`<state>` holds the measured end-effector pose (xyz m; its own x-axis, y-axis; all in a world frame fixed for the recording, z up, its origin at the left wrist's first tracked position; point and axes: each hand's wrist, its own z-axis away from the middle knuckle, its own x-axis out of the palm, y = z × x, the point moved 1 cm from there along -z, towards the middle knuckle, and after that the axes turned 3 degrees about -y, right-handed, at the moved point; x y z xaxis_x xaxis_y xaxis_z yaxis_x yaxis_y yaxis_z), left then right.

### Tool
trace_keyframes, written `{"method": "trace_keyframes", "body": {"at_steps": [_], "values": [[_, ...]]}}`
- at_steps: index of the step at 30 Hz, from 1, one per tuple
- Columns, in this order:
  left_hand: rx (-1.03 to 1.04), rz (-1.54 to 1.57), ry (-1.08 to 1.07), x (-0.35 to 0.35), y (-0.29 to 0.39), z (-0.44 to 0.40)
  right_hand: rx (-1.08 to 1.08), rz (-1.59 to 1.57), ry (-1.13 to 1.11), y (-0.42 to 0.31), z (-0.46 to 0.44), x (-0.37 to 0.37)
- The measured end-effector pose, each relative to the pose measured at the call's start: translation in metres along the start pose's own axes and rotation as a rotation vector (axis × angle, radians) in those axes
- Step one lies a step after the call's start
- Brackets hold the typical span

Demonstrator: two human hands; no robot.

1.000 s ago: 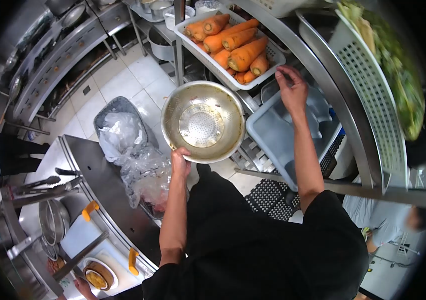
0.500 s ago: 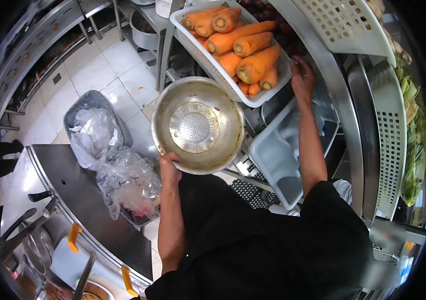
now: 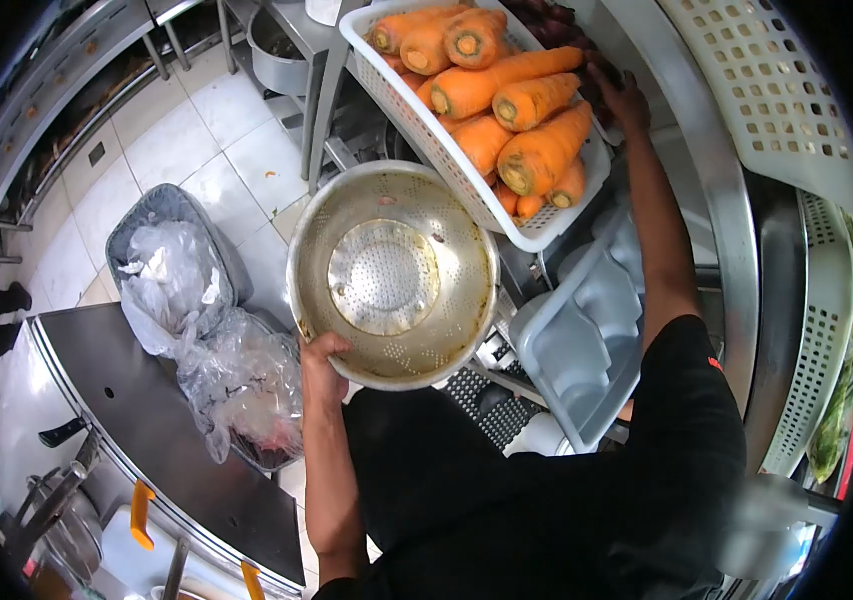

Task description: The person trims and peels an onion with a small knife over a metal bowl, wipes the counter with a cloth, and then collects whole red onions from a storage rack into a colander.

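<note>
My left hand (image 3: 322,368) grips the near left rim of a dented metal colander (image 3: 466,270), its thumb over the edge. Only a few small bits of residue show inside the colander. Beyond it, a white perforated basket (image 3: 521,232) is heaped with large orange carrots (image 3: 546,150). Stretched past the basket's right side, my right hand (image 3: 622,100) has its fingers apart beside dark red, rounded vegetables (image 3: 551,25) that look like red onions. Whether the fingertips touch them is hard to make out in the shadow.
A grey plastic tub (image 3: 576,340) sits below the carrot basket. At left, a grey bin (image 3: 229,240) holds clear plastic bags (image 3: 171,275). A steel counter (image 3: 166,430) with yellow handles (image 3: 141,515) curves along the lower left. White perforated crates (image 3: 771,90) stand at right.
My right hand has moved from the carrot basket's right edge farther up and away, toward the dark red vegetables. My left hand still holds the colander, and the camera view has shifted slightly.
</note>
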<state>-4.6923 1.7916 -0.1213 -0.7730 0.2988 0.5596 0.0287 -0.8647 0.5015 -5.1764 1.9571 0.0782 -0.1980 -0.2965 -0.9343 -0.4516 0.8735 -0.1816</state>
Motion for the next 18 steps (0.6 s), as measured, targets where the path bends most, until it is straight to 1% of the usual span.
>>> {"method": "trace_keyframes", "body": {"at_steps": [2, 3, 5, 6, 9, 11, 12, 14, 15, 17, 18], "values": [[-0.02, 0.011, -0.006, -0.003, -0.003, -0.002, -0.144, 0.089, 0.087, 0.015, -0.021, 0.015], [-0.031, 0.015, -0.008, -0.004, -0.004, -0.002, -0.293, 0.138, 0.215, 0.024, -0.032, 0.028], [-0.047, 0.012, -0.014, -0.004, -0.001, 0.001, -0.438, 0.15, 0.313, 0.038, -0.042, 0.043], [-0.041, 0.01, -0.01, -0.001, 0.002, 0.003, -0.435, 0.113, 0.282, 0.04, -0.046, 0.044], [-0.035, -0.016, 0.001, 0.005, 0.008, 0.009, -0.433, 0.169, 0.246, 0.048, -0.056, 0.045], [-0.035, -0.056, 0.005, 0.003, 0.008, 0.011, -0.38, 0.14, 0.143, 0.049, -0.054, 0.04], [-0.039, -0.041, 0.0, 0.002, 0.008, 0.01, -0.331, 0.064, 0.043, 0.047, -0.051, 0.034], [-0.041, -0.004, -0.007, 0.002, 0.007, 0.007, -0.064, -0.098, -0.122, 0.027, -0.058, 0.026], [-0.042, 0.011, -0.04, -0.001, 0.002, 0.001, 0.157, -0.181, -0.191, 0.005, -0.063, 0.023], [-0.036, 0.022, -0.039, -0.007, -0.003, -0.004, 0.24, -0.251, -0.343, 0.002, -0.07, 0.026], [-0.037, 0.027, -0.041, -0.008, -0.004, -0.004, 0.1, -0.237, -0.419, 0.02, -0.073, 0.023]]}}
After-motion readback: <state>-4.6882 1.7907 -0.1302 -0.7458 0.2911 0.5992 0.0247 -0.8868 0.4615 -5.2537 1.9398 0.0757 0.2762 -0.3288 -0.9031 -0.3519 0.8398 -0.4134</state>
